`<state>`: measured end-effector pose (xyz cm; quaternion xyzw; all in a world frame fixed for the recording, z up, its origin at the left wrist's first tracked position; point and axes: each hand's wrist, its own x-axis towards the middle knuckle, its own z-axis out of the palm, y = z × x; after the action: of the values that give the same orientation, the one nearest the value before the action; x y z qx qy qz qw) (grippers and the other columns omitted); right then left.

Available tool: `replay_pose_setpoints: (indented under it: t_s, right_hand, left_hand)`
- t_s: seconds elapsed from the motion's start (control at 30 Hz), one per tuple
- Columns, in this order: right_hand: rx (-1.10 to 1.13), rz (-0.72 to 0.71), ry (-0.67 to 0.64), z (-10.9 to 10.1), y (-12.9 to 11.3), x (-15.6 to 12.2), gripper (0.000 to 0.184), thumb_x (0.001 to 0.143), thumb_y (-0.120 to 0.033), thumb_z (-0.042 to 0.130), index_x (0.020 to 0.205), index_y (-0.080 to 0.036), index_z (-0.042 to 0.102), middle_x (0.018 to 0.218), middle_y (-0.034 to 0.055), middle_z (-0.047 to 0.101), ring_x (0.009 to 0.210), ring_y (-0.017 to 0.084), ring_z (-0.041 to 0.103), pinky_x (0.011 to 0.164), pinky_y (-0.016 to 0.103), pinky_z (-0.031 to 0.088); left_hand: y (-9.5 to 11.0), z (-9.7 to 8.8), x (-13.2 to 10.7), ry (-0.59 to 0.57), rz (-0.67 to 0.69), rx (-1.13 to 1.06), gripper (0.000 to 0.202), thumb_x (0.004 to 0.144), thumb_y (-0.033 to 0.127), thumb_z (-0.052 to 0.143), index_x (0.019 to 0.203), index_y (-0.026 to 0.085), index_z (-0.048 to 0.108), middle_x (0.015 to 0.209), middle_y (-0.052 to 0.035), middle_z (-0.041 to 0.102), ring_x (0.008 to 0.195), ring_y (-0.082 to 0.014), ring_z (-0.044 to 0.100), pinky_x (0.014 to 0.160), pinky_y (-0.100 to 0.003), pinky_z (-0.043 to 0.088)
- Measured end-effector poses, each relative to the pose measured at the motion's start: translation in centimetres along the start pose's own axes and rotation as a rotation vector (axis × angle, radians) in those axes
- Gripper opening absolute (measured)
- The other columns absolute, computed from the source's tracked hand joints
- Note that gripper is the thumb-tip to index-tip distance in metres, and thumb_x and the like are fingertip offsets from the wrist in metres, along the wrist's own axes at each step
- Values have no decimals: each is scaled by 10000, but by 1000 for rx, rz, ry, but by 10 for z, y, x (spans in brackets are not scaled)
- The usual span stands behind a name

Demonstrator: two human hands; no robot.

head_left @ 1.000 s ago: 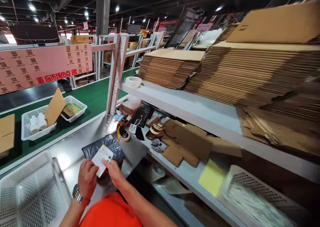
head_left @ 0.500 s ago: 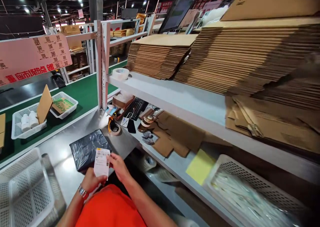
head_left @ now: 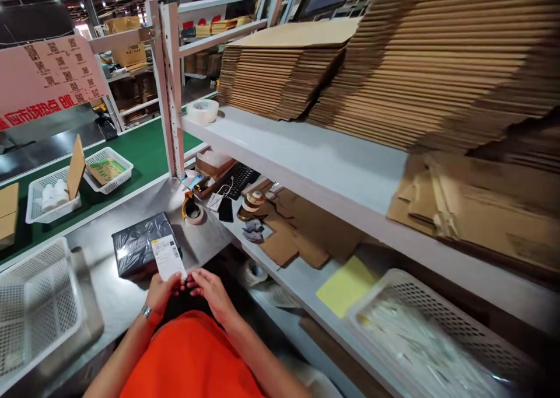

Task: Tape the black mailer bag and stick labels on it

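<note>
A white shipping label [head_left: 168, 258] with a yellow corner, printed text and a code tilts in front of me. My left hand [head_left: 161, 292] pinches its lower edge between thumb and fingers. At the label's lower right corner, the fingers of my right hand [head_left: 210, 290] are closed in a pinch. Just behind the label lies a parcel wrapped in black plastic [head_left: 137, 243], flat on the metal table [head_left: 118, 296]; the label overlaps its right side in view. A tape dispenser [head_left: 192, 208] rests beyond the parcel, to the right.
On the left stands a white perforated basket [head_left: 39, 310]. A green conveyor [head_left: 144, 147] carries baskets with white bottles and cardboard. Right of me, a shelf [head_left: 306, 159] bears stacked flat cartons [head_left: 394, 71]; below are cardboard pieces, a yellow sheet [head_left: 347, 286] and a basket of plastic bags.
My right hand has moved from the label's upper right edge down to its lower right corner. The label now leans left, and the view has tipped slightly downward.
</note>
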<state>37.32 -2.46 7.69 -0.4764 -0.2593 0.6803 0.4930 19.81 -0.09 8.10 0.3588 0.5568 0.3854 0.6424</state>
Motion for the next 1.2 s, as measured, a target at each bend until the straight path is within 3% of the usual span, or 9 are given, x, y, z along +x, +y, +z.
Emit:
replay_pose_setpoints:
  t_s: [0.13,0.5,0.8,0.9,0.97,1.03,1.1,1.13,1.2]
  right_hand:
    - [6,10,-39,-13,1,-18,639,696,-773,919,930,-182,848,890,86,819,857,224,761,698,305,554]
    - [-24,-5,24,-74,-7,-50,629,703,-760,915,912,-171,843,887,95,839,821,223,780,713,317,579]
    - [-74,-30,55,-95,-1,-55,625,673,-766,922,867,-174,871,847,94,837,790,227,752,733,342,561]
    - [-95,-43,75,-96,1,-53,576,668,-733,929,807,-177,876,783,81,816,752,217,722,740,351,556]
    - [-95,-49,75,-95,3,-51,530,692,-703,919,777,-183,871,769,75,807,743,210,708,743,349,552]
    - [-83,-56,66,-92,4,-48,488,721,-672,901,776,-188,869,768,69,804,737,205,699,740,344,545]
    - [-86,-73,51,-88,5,-45,453,744,-644,881,767,-192,863,747,59,792,710,196,677,725,337,528]
    - [-97,-89,42,-86,5,-44,436,758,-630,867,759,-194,859,734,50,784,693,188,660,716,333,514]
    - [-139,-129,20,-81,6,-44,406,795,-600,830,731,-200,845,695,28,757,661,172,621,695,321,480]
  left_hand:
    - [-13,20,-6,52,2,13,587,607,629,978,826,110,816,746,-104,800,610,-183,687,532,-275,518]
    - [-41,83,-25,1,-32,27,555,645,614,940,859,122,799,768,-101,800,637,-198,690,591,-312,539]
    - [-56,98,-29,-35,-56,70,551,687,645,903,864,138,779,770,-103,789,662,-204,705,613,-311,549]
    - [-59,95,-28,35,21,231,612,700,632,875,1037,131,776,1002,-176,822,840,-282,770,727,-390,620]
    - [-57,91,-28,179,187,384,748,677,572,901,1257,127,742,1319,-245,768,1134,-364,769,947,-499,642]
    - [-50,86,-31,223,380,499,746,728,537,887,1349,154,732,1517,-246,678,1390,-395,669,1194,-579,535]
    - [-39,82,-36,65,464,559,511,850,541,807,1230,199,813,1467,-195,738,1458,-376,635,1311,-580,428]
    - [-34,81,-40,-44,453,573,403,904,545,760,1123,220,850,1371,-171,796,1429,-365,664,1322,-567,420]
    - [-26,78,-47,-191,383,585,374,959,569,698,940,241,876,1172,-137,864,1307,-353,742,1275,-530,482]
